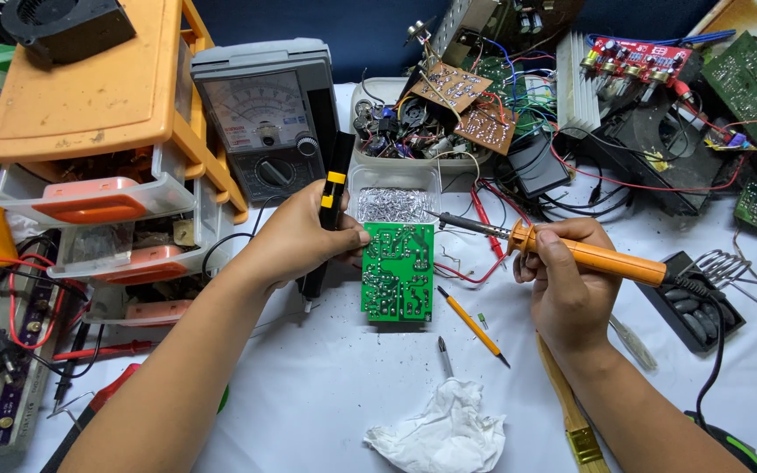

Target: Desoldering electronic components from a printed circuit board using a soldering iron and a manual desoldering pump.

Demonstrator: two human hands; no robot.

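Note:
A green circuit board (398, 271) lies solder side up on the white table, in the middle of the head view. My left hand (302, 236) grips a black tool with a yellow band (332, 197), a desoldering pump by its look, tip pointing down beside the board's left edge. My right hand (564, 280) holds an orange-handled soldering iron (602, 259). Its metal tip (442, 216) hovers just above the board's top right corner.
An analog multimeter (265, 118) and orange drawer unit (107, 131) stand at the left. A tub of parts (413, 123) and loose boards crowd the back. A crumpled tissue (440, 434), orange screwdriver (473, 326), brush (571, 412) and black iron stand (694, 302) lie near.

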